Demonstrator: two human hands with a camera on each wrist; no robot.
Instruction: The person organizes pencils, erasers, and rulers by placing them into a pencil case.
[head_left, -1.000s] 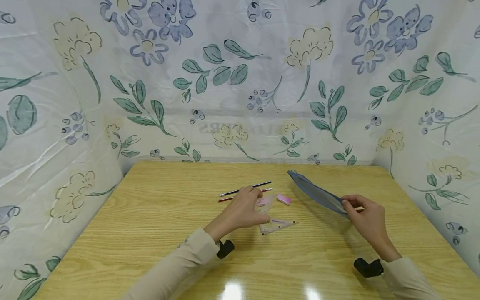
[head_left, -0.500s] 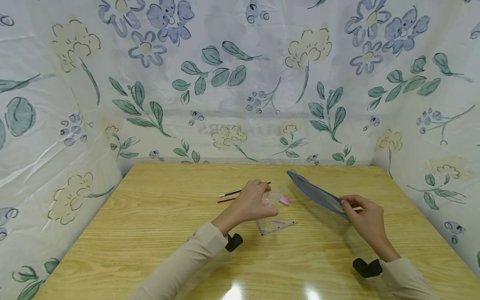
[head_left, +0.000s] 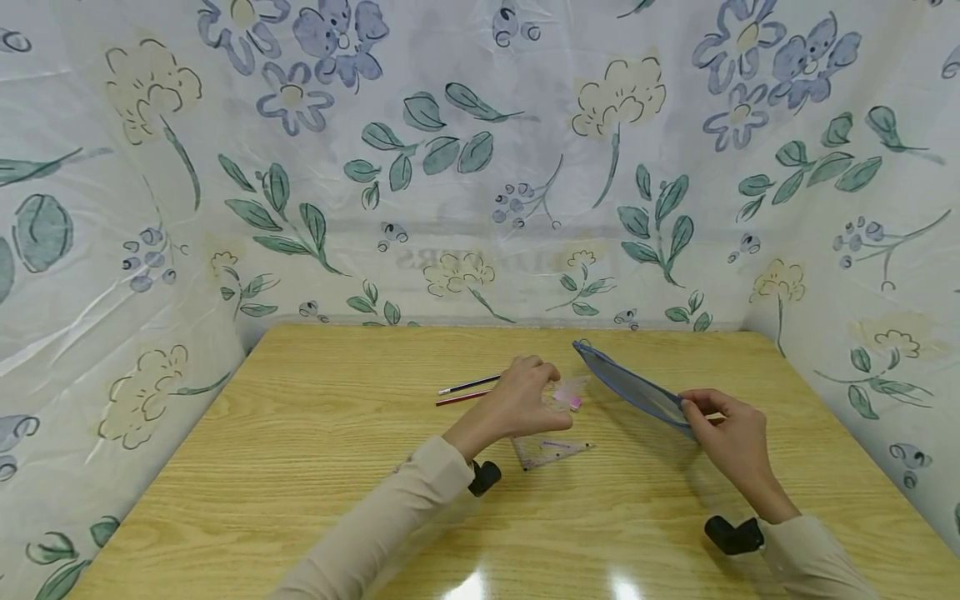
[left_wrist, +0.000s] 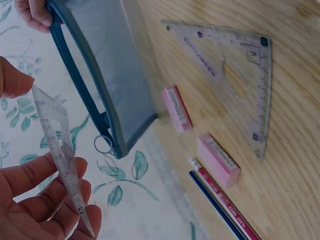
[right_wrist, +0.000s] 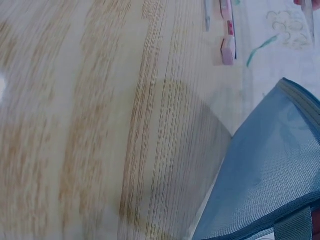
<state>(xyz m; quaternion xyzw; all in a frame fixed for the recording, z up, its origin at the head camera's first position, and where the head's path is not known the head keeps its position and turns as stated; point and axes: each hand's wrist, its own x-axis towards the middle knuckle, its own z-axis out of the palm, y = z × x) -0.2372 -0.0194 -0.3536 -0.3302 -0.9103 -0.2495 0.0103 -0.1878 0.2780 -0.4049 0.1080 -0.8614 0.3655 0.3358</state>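
Observation:
In my left hand (head_left: 517, 400), a clear plastic set square (left_wrist: 52, 107) is held on edge between the thumb and the fingers, above the table. My right hand (head_left: 731, 437) pinches the rim of a blue mesh zip pouch (head_left: 637, 392), which leans up with its mouth parted. From the pouch's far corner hangs a ring (left_wrist: 103, 144). A second clear set square (left_wrist: 262, 90) lies flat on the wood. Close by the pouch are two pink erasers (left_wrist: 177, 107) (left_wrist: 218, 160) in printed sleeves. The left hand partly hides them in the head view.
A red pencil (head_left: 463, 398) and a dark blue pencil (head_left: 470, 384) lie side by side left of the left hand. Behind the wooden table (head_left: 337, 467) hangs a flowered cloth (head_left: 450, 183), which also covers both sides. Black camera mounts (head_left: 733, 536) sit under the wrists.
My left hand has moved right with the set square, over the erasers and closer to the pouch. The right hand and the pouch have hardly moved.

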